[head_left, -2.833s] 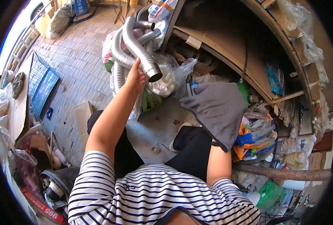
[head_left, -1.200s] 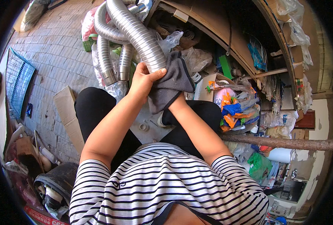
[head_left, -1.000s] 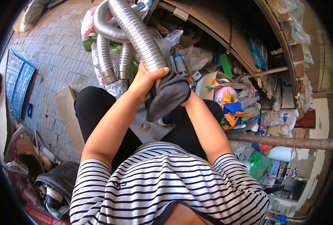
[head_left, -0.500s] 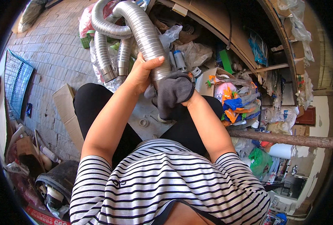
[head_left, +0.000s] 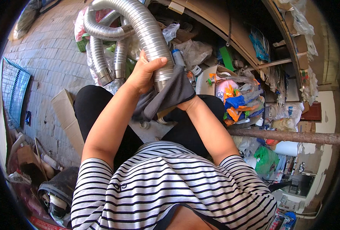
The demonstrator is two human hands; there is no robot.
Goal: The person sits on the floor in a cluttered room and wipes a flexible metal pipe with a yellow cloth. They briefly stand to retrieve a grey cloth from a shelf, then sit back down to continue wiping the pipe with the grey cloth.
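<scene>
My left hand (head_left: 145,74) is closed around the lower part of a silver flexible duct (head_left: 147,32), its thumb lying across the ridges. At the duct's metal end, a dark grey cloth (head_left: 172,92) hangs folded around the rim. My right hand (head_left: 185,102) holds the cloth from below and to the right, with most of its fingers hidden in it. More ribbed ducts (head_left: 98,57) curve over plastic bags just behind. Between my bent legs, a small pale ring-shaped fitting (head_left: 145,125) lies on the ground.
A box of colourful bags (head_left: 239,103) sits to my right, below wooden shelving (head_left: 223,28). A wooden pole (head_left: 292,137) reaches in from the right. At left are a blue wire rack (head_left: 13,92), cardboard (head_left: 64,117) and a black bucket (head_left: 60,186) with clutter.
My right hand brought the grey cloth over to the duct's end and has shifted it about there. My left hand took hold of the duct, whose bend now arches further left.
</scene>
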